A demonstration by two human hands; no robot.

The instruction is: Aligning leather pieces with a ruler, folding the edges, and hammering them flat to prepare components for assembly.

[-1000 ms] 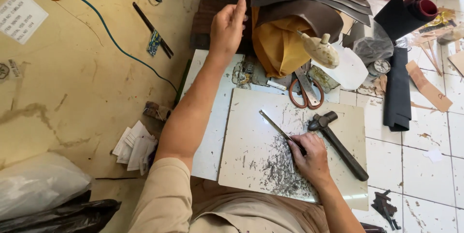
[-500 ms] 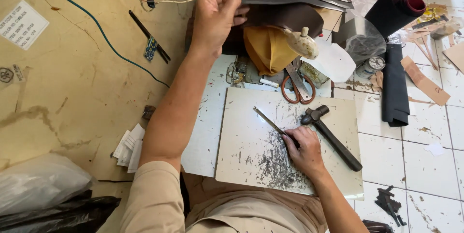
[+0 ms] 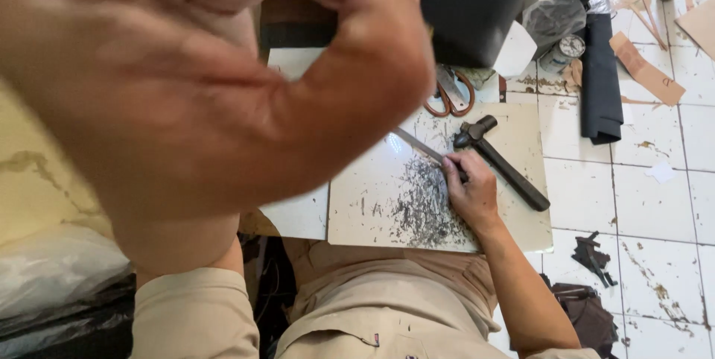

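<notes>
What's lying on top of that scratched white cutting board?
On the cutting board lie a hammer, dark shavings and the right hand holding a thin blade. The raised left arm covers its left surroundings.

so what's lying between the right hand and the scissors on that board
In the head view, the hammer head lies between the right hand and the scissors.

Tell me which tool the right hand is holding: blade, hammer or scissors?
The thin metal blade. The right hand grips its lower end on the white cutting board. The hammer lies untouched beside it; the scissors lie farther up.
</notes>
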